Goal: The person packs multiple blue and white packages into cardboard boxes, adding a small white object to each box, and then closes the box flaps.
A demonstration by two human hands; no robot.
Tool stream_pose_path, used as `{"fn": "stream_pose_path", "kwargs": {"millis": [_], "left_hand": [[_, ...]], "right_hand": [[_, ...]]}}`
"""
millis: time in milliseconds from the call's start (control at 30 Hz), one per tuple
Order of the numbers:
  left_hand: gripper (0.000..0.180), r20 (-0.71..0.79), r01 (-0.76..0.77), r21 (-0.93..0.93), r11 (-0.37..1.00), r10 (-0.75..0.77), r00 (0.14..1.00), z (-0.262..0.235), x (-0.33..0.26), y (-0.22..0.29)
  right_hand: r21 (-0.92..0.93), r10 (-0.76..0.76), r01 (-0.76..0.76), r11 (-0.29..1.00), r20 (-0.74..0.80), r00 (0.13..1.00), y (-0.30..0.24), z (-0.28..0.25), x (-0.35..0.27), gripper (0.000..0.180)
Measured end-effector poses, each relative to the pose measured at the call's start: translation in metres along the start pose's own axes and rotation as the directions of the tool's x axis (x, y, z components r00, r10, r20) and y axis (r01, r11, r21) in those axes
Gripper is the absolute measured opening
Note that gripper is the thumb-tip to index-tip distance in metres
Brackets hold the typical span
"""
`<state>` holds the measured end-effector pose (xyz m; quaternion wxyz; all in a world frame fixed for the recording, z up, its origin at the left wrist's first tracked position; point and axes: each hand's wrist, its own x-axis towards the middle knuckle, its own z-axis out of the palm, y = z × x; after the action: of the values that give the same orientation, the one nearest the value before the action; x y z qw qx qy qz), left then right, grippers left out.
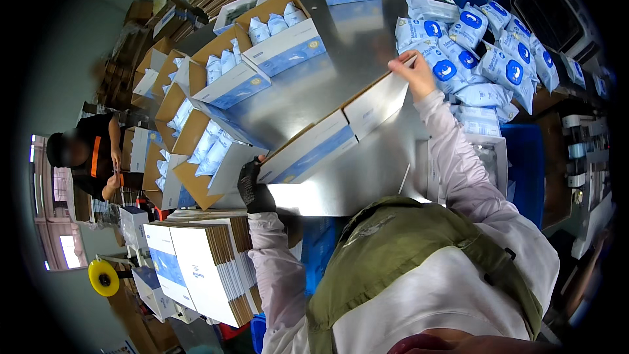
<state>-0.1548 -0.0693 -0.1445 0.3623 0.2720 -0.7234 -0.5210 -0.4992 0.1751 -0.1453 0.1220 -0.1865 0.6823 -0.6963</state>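
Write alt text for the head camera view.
A person's left hand and right hand hold a flat white-and-blue carton over a metal table, with open filled boxes left and white-and-blue pouches right.

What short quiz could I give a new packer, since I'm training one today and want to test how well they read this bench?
1. True or false: the left hand is bare.
2. What do both hands hold? A) a flat carton B) a tape roll C) a pouch
3. Where does the heap of blue and white pouches lie, relative to the right hand?

Key: 1. False, it wears a dark glove. 2. A. 3. To its right, on the metal table.
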Motion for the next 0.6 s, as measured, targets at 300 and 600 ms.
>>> {"fn": "stream_pose_path", "kwargs": {"millis": [300, 600], "left_hand": [[0.059, 0.661, -0.140, 0.287, 0.947, -0.090, 0.745, 0.007, -0.051, 0.087], [0.067, -0.072, -0.126, 0.030, 0.992, 0.128, 0.989, -0.008, -0.057, -0.106]], "right_hand": [[-0.579, -0.572, 0.636, 0.510, 0.324, 0.754, -0.037, 0.112, -0.078, 0.078], [-0.451, 0.142, 0.809, 0.376, 0.891, 0.431, -0.074, 0.108, -0.123, 0.078]]}}
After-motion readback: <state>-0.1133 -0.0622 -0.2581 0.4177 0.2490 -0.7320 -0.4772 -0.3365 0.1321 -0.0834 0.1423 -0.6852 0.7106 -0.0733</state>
